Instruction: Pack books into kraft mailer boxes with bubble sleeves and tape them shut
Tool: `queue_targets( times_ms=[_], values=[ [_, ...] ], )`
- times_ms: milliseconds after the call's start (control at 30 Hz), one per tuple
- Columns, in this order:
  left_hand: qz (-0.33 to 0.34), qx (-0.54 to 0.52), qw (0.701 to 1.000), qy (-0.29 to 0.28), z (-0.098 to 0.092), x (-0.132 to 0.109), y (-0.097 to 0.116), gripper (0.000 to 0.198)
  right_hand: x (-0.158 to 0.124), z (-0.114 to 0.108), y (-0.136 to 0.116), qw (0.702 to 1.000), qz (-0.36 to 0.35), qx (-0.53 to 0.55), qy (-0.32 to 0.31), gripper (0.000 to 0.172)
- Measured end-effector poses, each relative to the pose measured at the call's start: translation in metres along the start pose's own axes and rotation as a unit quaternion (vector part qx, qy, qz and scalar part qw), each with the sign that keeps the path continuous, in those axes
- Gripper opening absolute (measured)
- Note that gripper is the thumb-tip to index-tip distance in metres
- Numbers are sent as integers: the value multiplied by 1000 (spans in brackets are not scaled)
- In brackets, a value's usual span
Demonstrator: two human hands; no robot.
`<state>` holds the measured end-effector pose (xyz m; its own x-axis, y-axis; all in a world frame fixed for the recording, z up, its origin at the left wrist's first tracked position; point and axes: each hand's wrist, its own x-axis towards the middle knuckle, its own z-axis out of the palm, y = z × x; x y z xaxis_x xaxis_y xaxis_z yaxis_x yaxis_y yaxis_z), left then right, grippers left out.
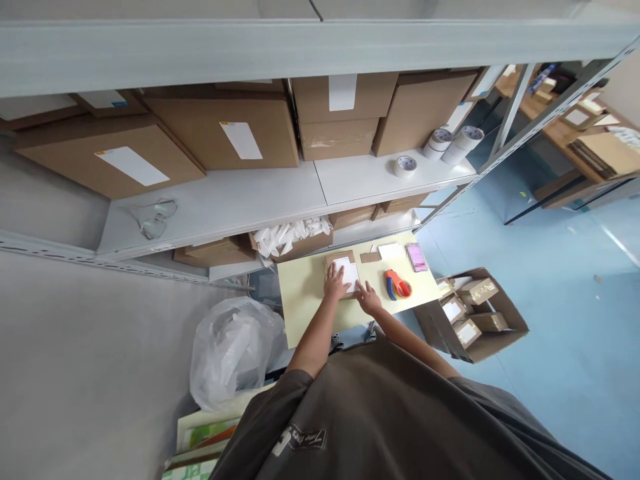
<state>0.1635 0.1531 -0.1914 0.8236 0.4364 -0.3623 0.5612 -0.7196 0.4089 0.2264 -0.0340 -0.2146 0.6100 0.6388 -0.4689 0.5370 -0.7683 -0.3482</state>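
Note:
A small cardboard box (329, 261) lies on the pale yellow table (303, 293) in front of me. On its top is a white label (352, 272). My left hand (335, 283) rests on the label's left part, its fingers stretched out. At the label's lower right edge is my right hand (369, 298), fingers extended and apart, touching the label or the box rim. Right of my right hand lies an orange and blue tape dispenser (398, 285). A flat cardboard piece (371, 257), a stack of white labels (391, 251) and a pink-purple item (417, 257) sit along the table's far side.
Metal shelving (280, 193) stands beyond the table, holding large cardboard boxes and tape rolls (405, 166). An open carton (513, 310) of small boxes is on the floor at right. A clear plastic bag (233, 350) is at left. Another desk (565, 133) stands far right.

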Motion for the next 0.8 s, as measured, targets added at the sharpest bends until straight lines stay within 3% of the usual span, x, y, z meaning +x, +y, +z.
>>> queue_targets(
  times_ms=[133, 267, 400, 500, 600, 700, 800],
  values=[
    [9, -10, 1000, -4, -5, 1, -5, 91, -11, 3, -1, 994, 13, 99, 43, 62],
    [17, -27, 999, -17, -12, 0, -18, 91, -8, -3, -18, 974, 18, 213, 79, 64],
    [31, -74, 997, -6, -21, -4, -42, 94, -15, -3, -39, 955, 19, 280, 92, 60],
    [17, -163, 986, 6, -34, -12, -69, 83, -22, -3, -53, 933, -12, 343, 107, 55],
    [-80, -247, 965, 31, -46, -34, -100, 70, -22, 0, -65, 920, -64, 373, 103, 53],
    [-169, -282, 941, 87, -43, -69, -119, 76, -10, 9, -79, 923, -53, 357, 130, 56],
    [-130, -320, 937, 52, -24, -99, -118, 77, 4, 22, -98, 935, -8, 329, 129, 59]
  ],
)
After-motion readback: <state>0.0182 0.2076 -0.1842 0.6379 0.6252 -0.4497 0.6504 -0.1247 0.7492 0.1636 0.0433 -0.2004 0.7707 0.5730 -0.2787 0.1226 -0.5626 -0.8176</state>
